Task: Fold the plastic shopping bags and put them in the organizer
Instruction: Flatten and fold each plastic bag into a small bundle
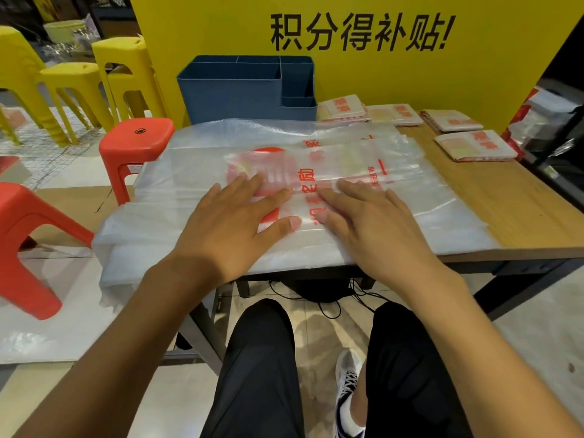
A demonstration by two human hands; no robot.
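A translucent plastic shopping bag (426,197) with red print lies spread flat on a stack of similar bags across the wooden table (524,213). My left hand (234,222) and my right hand (373,222) both press on it side by side, palms down, fingers straight. A blue organizer (234,93) with several compartments stands at the back of the table. Several folded bags lie at the back right, among them one square packet (474,150) and another (341,107) next to the organizer.
A red stool (136,150) stands left of the table and another (28,245) nearer me. Yellow stools (123,74) are stacked further back left. A yellow wall with black lettering rises behind the table. The bag stack overhangs the table's left edge.
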